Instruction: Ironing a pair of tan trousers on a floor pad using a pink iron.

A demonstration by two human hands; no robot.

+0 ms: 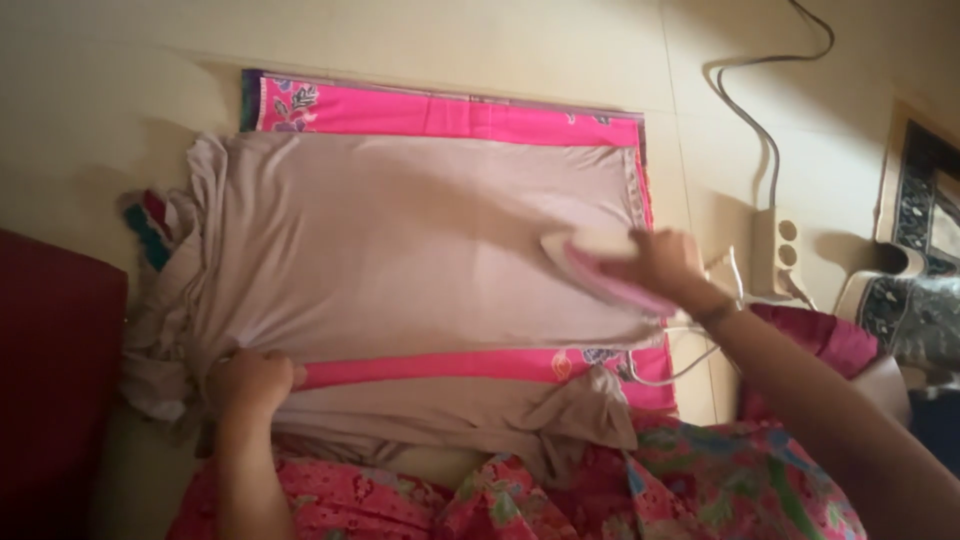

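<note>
right hand grip closed on iron | left hand pinches beige garment | power strip beside pink cloth

Bare forearms, thin dark band on right wrist, pink floral garment over lap

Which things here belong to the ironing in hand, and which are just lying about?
In use: iron in right hand; beige garment held by left hand; pink cloth underneath; power strip.
Lying about: patterned rug; dark red cushion.
</note>
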